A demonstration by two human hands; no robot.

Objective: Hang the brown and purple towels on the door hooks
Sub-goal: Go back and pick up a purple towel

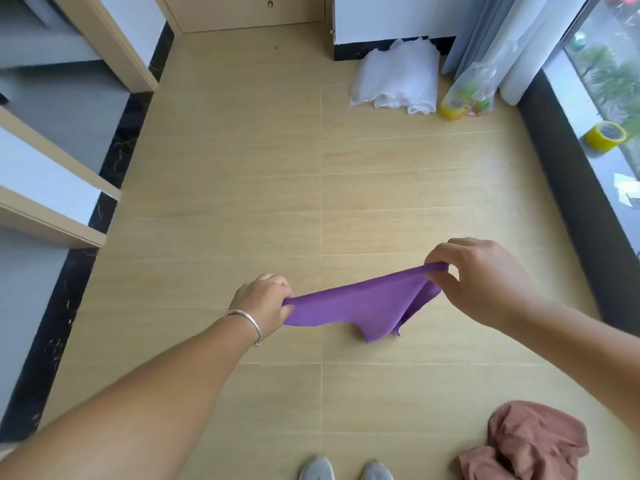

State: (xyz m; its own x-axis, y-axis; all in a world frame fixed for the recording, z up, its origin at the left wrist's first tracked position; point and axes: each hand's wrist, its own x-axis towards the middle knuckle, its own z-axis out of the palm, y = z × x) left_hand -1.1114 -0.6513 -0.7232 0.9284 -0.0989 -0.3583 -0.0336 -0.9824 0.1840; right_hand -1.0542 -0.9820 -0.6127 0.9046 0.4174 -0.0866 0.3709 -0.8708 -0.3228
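Observation:
The purple towel [363, 303] is stretched in the air between both hands, above the wooden floor, with its lower corners hanging down. My left hand [265, 303], with a silver bangle at the wrist, pinches the towel's left end. My right hand [481, 275] pinches its right end, slightly higher. The brown towel [530, 445] lies crumpled on the floor at the lower right, near my feet. A door [242, 8] stands at the far end of the room; no hooks are visible in this view.
A white plastic bag [398, 77] and a clear bag with yellow tape [467, 95] lie by the far wall. A roll of yellow tape [606, 135] sits on the window sill at right. Door frames [114, 46] line the left side. My shoes [346, 471] show at the bottom.

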